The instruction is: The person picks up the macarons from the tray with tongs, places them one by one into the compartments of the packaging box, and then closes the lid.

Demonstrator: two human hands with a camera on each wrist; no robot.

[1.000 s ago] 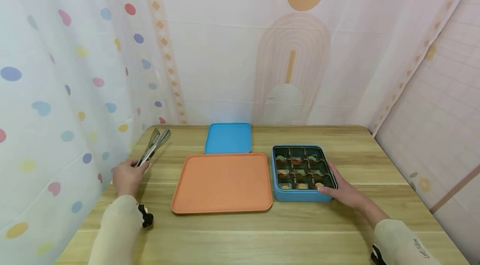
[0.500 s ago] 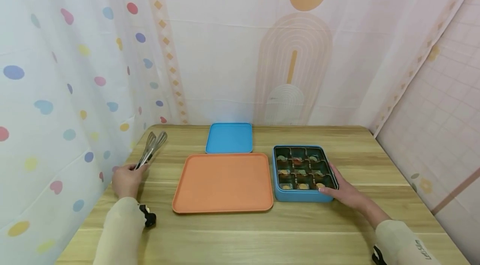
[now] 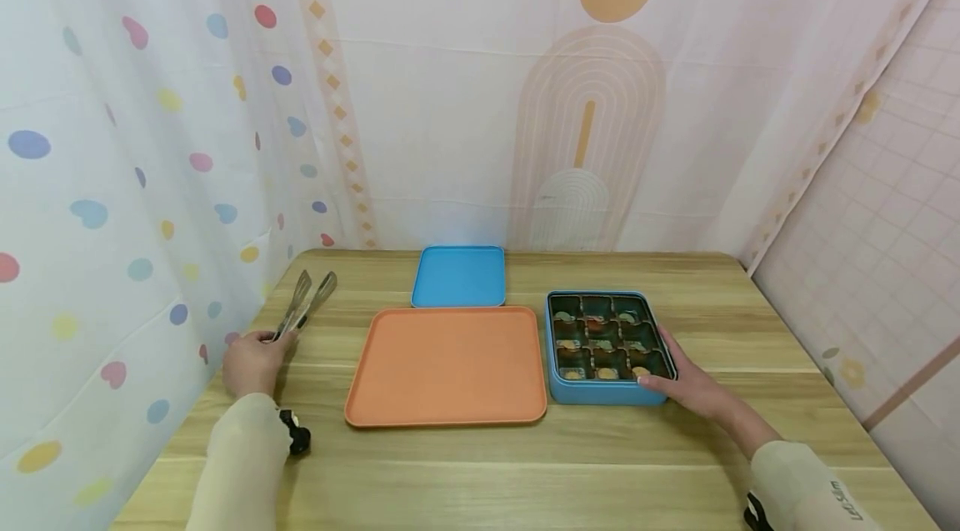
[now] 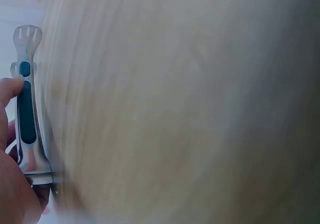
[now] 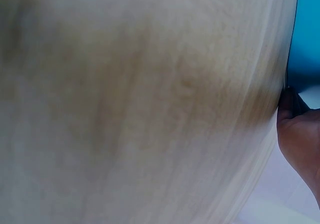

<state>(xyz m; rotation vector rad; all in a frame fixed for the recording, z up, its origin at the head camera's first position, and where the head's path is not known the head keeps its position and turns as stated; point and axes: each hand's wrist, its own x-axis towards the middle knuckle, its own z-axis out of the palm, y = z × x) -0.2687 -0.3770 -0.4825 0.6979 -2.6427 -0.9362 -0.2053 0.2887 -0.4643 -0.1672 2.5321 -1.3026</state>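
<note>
At the table's left side my left hand [image 3: 253, 364] holds a pair of metal tongs [image 3: 318, 296] by the handles, their two heads spread apart and pointing away from me. The left wrist view shows the tongs [image 4: 27, 112] with dark teal grip inlays and a slotted head, my thumb on the grip. On the right my right hand [image 3: 692, 381] grips the near right corner of a blue square box [image 3: 607, 394], thumb over the rim, fingers along its right side. Dark compartments in the box hold small pale, green and reddish pieces, too small to identify.
An orange tray [image 3: 446, 368] lies flat in the middle, left of the box. Behind it sits a smaller blue tray [image 3: 458, 277]. The wooden table [image 3: 450, 481] meets a patterned curtain [image 3: 450, 97] at the back and left side.
The tongs' arms have spread wider apart over the last half second. The right hand and box stay in place; the whole head view has shifted very slightly.
</note>
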